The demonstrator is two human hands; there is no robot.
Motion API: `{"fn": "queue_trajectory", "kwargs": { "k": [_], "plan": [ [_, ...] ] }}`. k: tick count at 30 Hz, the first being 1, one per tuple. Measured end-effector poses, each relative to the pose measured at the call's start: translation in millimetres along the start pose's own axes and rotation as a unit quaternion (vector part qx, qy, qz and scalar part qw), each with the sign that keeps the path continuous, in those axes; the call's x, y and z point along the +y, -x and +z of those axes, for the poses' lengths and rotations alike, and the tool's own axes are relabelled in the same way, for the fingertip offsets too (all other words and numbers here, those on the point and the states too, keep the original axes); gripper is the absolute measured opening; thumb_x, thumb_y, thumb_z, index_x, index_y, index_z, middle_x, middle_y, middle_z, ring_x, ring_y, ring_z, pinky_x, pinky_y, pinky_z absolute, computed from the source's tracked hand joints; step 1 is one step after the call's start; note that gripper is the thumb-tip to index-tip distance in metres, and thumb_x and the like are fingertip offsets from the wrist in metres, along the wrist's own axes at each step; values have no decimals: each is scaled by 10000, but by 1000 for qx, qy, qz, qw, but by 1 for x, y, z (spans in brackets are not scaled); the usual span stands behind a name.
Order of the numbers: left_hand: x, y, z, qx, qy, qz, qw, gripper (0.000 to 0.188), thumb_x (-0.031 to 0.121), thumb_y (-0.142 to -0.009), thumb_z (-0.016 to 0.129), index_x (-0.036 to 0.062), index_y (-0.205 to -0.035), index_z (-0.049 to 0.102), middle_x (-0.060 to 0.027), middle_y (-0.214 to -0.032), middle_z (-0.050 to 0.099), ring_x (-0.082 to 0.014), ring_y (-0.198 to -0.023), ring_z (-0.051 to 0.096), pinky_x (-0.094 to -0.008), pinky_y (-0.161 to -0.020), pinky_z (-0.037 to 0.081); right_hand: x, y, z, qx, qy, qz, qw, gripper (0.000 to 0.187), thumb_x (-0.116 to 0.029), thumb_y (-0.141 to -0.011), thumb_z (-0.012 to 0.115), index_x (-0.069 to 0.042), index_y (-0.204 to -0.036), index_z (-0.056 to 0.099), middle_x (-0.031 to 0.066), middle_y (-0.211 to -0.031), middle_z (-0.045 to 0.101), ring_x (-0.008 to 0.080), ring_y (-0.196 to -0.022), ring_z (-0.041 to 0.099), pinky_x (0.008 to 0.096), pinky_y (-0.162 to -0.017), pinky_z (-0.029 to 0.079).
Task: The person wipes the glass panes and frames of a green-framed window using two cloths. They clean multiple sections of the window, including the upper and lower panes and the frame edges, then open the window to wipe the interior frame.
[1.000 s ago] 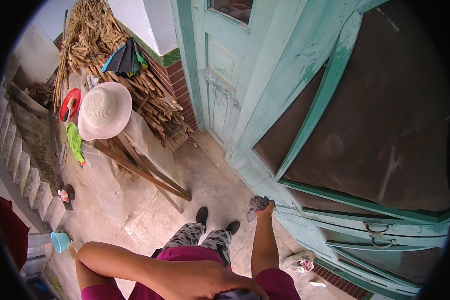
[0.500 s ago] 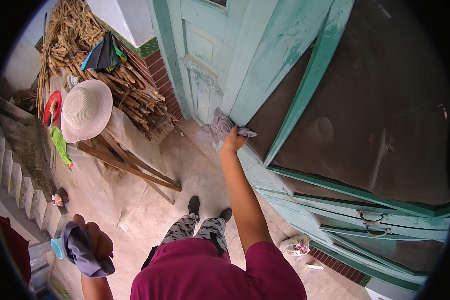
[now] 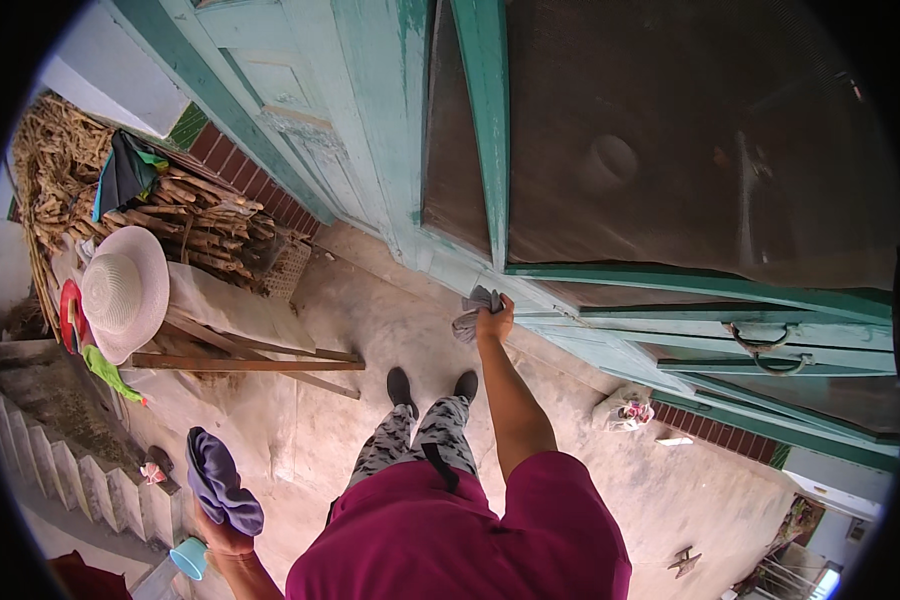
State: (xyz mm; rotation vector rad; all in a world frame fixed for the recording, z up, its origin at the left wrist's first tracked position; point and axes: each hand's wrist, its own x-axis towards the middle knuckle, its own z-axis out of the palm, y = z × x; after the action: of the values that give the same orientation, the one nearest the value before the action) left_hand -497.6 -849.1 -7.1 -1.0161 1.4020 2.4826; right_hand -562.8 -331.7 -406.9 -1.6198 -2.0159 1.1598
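Observation:
A bunched grey cloth (image 3: 478, 312) is gripped in my right hand (image 3: 497, 320), out at the end of my stretched arm. That hand is close beside the lower part of the light green wooden door (image 3: 410, 200); whether the cloth touches the wood I cannot tell. At the lower left, my left hand (image 3: 228, 535) holds a folded purple-grey cloth (image 3: 222, 482), which hides most of its fingers. The cloth stands up above the hand, away from the door.
Double doors with dark screens (image 3: 690, 150) and metal handles (image 3: 760, 345) fill the right. At the left, a white sun hat (image 3: 125, 295) rests near wooden trestle legs (image 3: 250, 362), with stacked firewood (image 3: 195, 215) behind. A plastic bag (image 3: 625, 410) lies by the wall; concrete steps (image 3: 90, 480) are lower left.
My right hand has come down and back from the door's panel with its cloth, now more tightly bunched. The left hand's cloth now sits more upright. My view has turned and shifted.

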Motion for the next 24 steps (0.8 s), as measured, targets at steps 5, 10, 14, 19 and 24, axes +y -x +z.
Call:
{"fn": "queue_trajectory", "kwargs": {
  "k": [5, 10, 14, 19, 24],
  "plan": [
    [-27, -20, -23, -41, -73, -39, 996, 480, 381, -1081, 512, 143, -1493, 573, 18, -1351, 687, -140, -1099, 671, -324, -864, 542, 53, -62, -78, 296, -456, 158, 824, 669, -176, -879, 728, -84, -1469, 425, 226, -1282, 640, 371, -976, 728, 457, -811, 676],
    [-43, -33, 7, -70, -93, -73, 991, 464, 368, -1073, 531, 134, -1469, 588, 12, -1328, 695, -148, -1094, 667, -339, -855, 547, -18, -69, -14, 302, -291, 148, 896, 618, -58, -863, 670, -28, -1443, 459, 246, -1393, 562, 398, -1164, 639, 478, -977, 579],
    [-33, -69, 49, -183, -146, -89, 968, 504, 366, -1063, 544, 112, -1499, 560, -16, -1402, 670, -180, -1197, 660, -361, -957, 553, 0, -68, 59, 309, -290, 23, 905, 570, -41, -847, 709, -78, -1385, 524, 170, -1366, 565, 330, -1248, 568, 438, -1033, 475],
    [-51, -37, 59, -101, -106, -87, 985, 460, 366, -1075, 537, 106, -1450, 600, -18, -1342, 695, -182, -1158, 670, -378, -951, 552, 3, -37, -42, 57, -465, 250, 847, 690, -145, -870, 765, -6, -1481, 477, 138, -1334, 636, 268, -1088, 647, 429, -914, 534],
    [-52, -26, 89, -78, -107, -80, 988, 520, 574, -1068, 517, 142, -1312, 673, -5, -1112, 743, -183, -944, 700, -361, -800, 566, 6, -76, -112, 274, -565, 171, 760, 567, -137, -940, 656, -10, -1434, 409, 216, -1304, 627, 347, -1026, 712, 448, -855, 646]
  ]
}}
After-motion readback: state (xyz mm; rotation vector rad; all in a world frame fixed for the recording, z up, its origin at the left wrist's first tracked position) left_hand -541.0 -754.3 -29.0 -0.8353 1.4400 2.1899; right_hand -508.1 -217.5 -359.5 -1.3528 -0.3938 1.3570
